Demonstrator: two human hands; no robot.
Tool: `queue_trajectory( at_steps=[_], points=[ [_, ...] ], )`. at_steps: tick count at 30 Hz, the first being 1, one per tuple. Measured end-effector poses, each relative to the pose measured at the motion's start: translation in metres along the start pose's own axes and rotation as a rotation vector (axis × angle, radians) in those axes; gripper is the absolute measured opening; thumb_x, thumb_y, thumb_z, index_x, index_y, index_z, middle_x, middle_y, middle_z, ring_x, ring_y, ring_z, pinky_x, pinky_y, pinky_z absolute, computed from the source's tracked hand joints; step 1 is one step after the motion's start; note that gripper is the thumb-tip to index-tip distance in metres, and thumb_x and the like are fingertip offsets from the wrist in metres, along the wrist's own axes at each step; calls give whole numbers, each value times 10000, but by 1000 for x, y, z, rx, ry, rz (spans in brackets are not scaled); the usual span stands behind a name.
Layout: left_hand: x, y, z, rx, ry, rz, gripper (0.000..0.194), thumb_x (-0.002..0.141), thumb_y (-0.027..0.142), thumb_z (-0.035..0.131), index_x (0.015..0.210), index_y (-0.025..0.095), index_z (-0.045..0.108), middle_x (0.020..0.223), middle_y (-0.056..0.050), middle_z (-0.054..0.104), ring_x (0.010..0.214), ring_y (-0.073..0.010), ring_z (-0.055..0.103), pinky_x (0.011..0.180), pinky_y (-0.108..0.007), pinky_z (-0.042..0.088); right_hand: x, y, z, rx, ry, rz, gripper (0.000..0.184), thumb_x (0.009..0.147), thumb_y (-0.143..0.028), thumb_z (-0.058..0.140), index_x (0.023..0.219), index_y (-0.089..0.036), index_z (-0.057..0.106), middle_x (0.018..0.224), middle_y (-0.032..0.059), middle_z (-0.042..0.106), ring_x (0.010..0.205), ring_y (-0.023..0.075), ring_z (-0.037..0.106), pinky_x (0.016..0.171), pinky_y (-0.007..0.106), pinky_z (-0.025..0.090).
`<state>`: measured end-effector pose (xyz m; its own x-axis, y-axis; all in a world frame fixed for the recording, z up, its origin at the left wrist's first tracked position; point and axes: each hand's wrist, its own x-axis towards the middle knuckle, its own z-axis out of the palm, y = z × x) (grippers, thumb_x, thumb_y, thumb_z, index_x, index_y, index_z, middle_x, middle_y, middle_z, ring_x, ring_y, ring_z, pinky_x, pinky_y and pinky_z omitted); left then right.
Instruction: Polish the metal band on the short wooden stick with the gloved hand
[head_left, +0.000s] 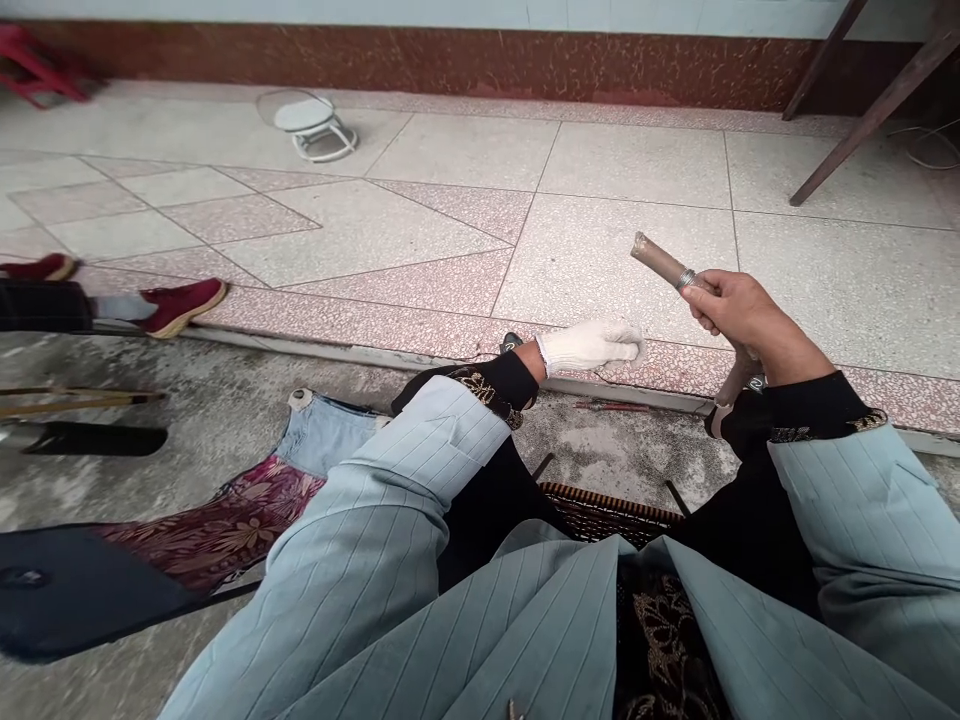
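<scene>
My left hand (591,346) wears a white knitted glove and hovers near the tiled step's edge. Its fingers are curled together, and whatever they may hold is hidden. In my bare right hand (731,305) is a brown wooden stick (660,262), gripped just below a band of wound metal wire. The stick's blunt upper end points up and to the left. Below the hand a similar brown piece shows near my shoe; I cannot tell whether it is the same stick. A thin red object (611,406) lies on the concrete below my left hand.
A wicker seat edge (607,512) shows between my legs. To the left are a patchwork cloth (225,510), a dark blade-like tool (97,439) and another person's red shoe (180,305). A low white stool (311,118) and a table leg (870,120) stand on the tiles.
</scene>
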<state>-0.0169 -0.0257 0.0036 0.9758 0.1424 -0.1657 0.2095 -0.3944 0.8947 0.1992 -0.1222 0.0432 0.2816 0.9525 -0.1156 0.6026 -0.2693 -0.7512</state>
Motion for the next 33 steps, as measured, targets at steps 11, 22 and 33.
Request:
queue_trajectory(
  at_steps=[11, 22, 33],
  points=[
    [-13, 9, -18, 332, 95, -37, 265, 909, 292, 455, 1018, 155, 653, 933, -14, 661, 850, -127, 571, 810, -236, 407, -9, 2, 17, -261, -876, -185, 313, 835, -508, 577, 834, -204, 656, 733, 30, 597, 654, 158, 505, 597, 286, 354],
    [-2, -9, -8, 95, 81, 65, 252, 909, 328, 516, 1001, 145, 662, 875, -56, 662, 774, -136, 585, 750, -277, 451, -22, -17, 17, -19, -786, -241, 320, 853, -504, 579, 836, -187, 617, 656, -20, 521, 564, 104, 443, 540, 254, 318],
    [-5, 0, -3, 106, 32, 49, 250, 887, 344, 502, 908, 162, 673, 818, -39, 652, 718, -126, 544, 702, -243, 422, -2, 10, 2, -455, -103, -10, 320, 825, -488, 562, 900, -193, 659, 733, 66, 609, 642, 185, 514, 577, 315, 334]
  ],
)
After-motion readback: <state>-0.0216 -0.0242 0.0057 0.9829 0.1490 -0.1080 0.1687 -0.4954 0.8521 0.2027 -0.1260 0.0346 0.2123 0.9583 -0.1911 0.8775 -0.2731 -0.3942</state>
